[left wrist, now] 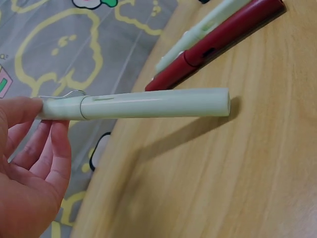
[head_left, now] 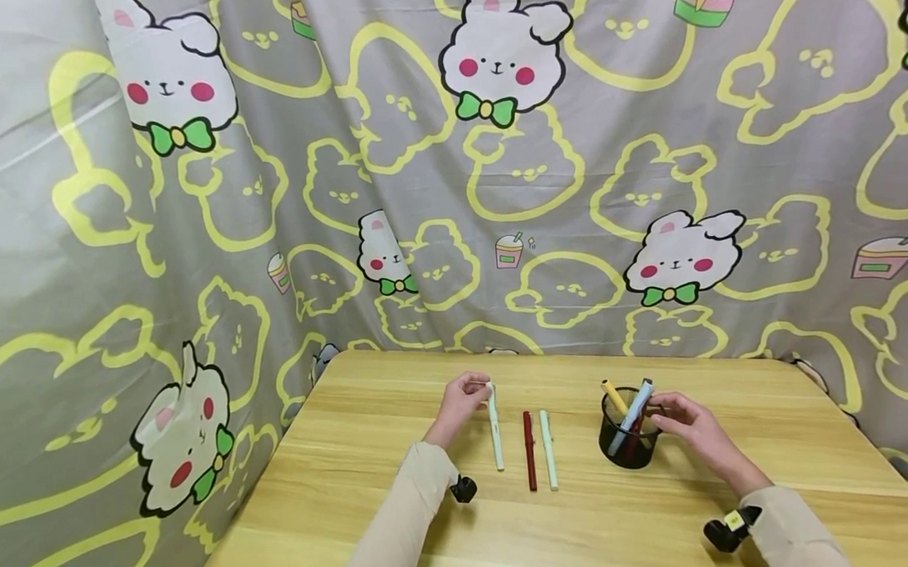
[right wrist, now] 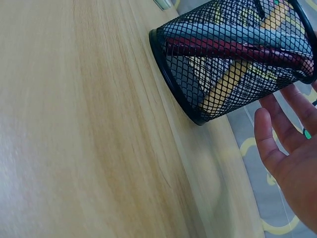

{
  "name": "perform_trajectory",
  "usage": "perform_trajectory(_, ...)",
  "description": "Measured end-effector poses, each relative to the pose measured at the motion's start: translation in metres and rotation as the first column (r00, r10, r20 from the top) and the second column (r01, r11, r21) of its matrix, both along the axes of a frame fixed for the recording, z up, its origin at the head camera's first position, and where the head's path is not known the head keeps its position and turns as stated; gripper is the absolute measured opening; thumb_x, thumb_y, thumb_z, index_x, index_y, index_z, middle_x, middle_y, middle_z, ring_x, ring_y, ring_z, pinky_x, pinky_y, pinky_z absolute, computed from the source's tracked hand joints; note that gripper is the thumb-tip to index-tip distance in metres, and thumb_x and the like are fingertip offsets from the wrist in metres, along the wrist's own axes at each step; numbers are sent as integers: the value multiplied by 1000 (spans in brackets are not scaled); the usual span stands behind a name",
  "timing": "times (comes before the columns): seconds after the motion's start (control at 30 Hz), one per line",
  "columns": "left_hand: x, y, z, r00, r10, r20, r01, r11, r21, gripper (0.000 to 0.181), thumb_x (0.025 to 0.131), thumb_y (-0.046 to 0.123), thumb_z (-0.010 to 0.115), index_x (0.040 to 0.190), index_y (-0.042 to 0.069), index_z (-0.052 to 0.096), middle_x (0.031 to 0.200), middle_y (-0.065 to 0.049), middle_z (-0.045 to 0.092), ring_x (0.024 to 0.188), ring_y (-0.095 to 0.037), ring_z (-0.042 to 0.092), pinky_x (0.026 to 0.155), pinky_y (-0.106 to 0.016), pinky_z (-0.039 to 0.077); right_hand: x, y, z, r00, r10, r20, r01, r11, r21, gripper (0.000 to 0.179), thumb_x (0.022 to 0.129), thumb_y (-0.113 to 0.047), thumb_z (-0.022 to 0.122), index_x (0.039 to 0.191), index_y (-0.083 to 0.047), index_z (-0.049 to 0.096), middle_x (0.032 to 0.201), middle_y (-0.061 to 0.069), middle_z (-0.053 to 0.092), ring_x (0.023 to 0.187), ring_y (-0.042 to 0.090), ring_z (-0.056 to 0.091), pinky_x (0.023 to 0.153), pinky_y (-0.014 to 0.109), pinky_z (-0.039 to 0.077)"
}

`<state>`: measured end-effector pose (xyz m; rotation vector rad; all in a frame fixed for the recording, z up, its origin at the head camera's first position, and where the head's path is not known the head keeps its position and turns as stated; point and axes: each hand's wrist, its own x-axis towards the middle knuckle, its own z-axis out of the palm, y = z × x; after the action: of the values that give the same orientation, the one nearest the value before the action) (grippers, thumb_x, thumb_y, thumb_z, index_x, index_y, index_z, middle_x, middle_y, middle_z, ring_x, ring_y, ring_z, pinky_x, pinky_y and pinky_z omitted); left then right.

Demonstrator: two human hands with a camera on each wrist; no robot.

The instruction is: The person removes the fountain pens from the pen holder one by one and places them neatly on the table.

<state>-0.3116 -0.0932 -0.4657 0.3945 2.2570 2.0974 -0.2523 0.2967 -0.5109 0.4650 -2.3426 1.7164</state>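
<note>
Between its thumb and fingertips, my left hand (head_left: 464, 400) pinches the cap end of a pale green pen (left wrist: 158, 103). The pen's other end points toward me in the head view, and its shadow falls on the table. To its right lie a dark red pen (head_left: 531, 452) and another pale green pen (head_left: 548, 451), side by side. My right hand (head_left: 692, 425) is at the rim of a black mesh pen cup (head_left: 628, 453). Inside lean a yellow pen (head_left: 614, 396), a light blue pen (head_left: 633, 416) and a dark red pen (right wrist: 223, 48). Whether its fingertips grip anything is hidden.
The wooden table (head_left: 433, 534) runs back to a grey curtain (head_left: 435, 176) with cartoon prints. A small black device (head_left: 464, 488) is worn on the left wrist, another (head_left: 725, 534) on the right.
</note>
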Motion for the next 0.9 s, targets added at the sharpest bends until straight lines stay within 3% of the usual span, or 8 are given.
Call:
perform_trajectory(0.3, -2, 2, -14, 999, -46, 16, 47, 998, -39, 37, 81, -11, 63, 116, -17, 52, 109, -33, 58, 96, -32, 61, 80, -30, 52, -1, 1, -1, 1000, -17, 11, 17, 1000, 14, 30, 91, -3, 62, 114, 12, 52, 101, -5, 63, 88, 2, 58, 72, 19, 49)
perform_trajectory(0.57, -17, 5, -48, 998, -36, 45, 42, 990, -131, 38, 83, 0, 68, 119, -8, 57, 108, -20, 63, 93, -25, 60, 80, -39, 51, -2, 1, -2, 1000, -21, 17, 20, 999, 27, 29, 91, -4, 60, 114, 12, 52, 103, 8, 64, 88, -2, 57, 72, 19, 49)
perform_trajectory(0.73, -19, 6, -56, 998, -16, 57, 27, 981, -191, 36, 83, 5, 70, 117, -2, 60, 103, -10, 64, 92, -20, 59, 76, -33, 51, -1, 0, -1, 1000, -15, 23, 14, 1000, 25, 28, 92, -3, 60, 114, 11, 52, 102, 2, 65, 88, -2, 57, 72, 19, 49)
perform_trajectory(0.9, -21, 5, -62, 998, -22, 62, 34, 978, -208, 38, 83, 5, 70, 119, -3, 60, 100, -7, 63, 92, -19, 58, 72, -32, 52, -1, 0, 0, 1000, -9, 28, 8, 1000, 19, 28, 92, -2, 59, 115, 12, 52, 102, -1, 64, 88, -2, 56, 72, 20, 49)
